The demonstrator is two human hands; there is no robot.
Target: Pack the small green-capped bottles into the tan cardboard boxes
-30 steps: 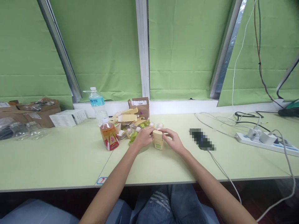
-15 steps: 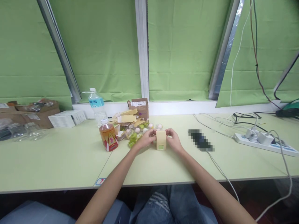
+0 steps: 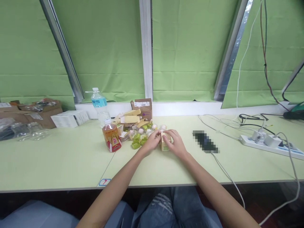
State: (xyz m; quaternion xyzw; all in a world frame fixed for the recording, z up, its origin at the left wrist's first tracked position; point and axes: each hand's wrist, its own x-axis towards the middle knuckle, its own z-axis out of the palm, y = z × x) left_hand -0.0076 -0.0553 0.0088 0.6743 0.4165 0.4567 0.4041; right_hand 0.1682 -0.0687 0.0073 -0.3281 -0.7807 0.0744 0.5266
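Observation:
A small cream cardboard box (image 3: 165, 147) with a green patch low on its front stands on the table before me. My right hand (image 3: 177, 144) grips it, thumb across the front and fingers over the top and right side. At its upper left edge, the bent fingers of my left hand (image 3: 152, 142) are pressed together on the cardboard. Just left of my left hand lie green plastic pieces (image 3: 136, 143) and several small pale round items (image 3: 141, 130) in clear wrapping. What the box holds is hidden.
Opened cream cartons (image 3: 130, 119) pile up before a brown box (image 3: 145, 113). A drink bottle (image 3: 111, 136) and a water bottle (image 3: 99, 106) stand left. Rightward are a blurred-out dark object (image 3: 205, 142) with a cable and a power strip (image 3: 285, 148). Clear jars (image 3: 35, 131) sit far left.
The box has turned and its raised top now looks folded down. My right hand has moved over its top and front. My left hand stays at its left edge.

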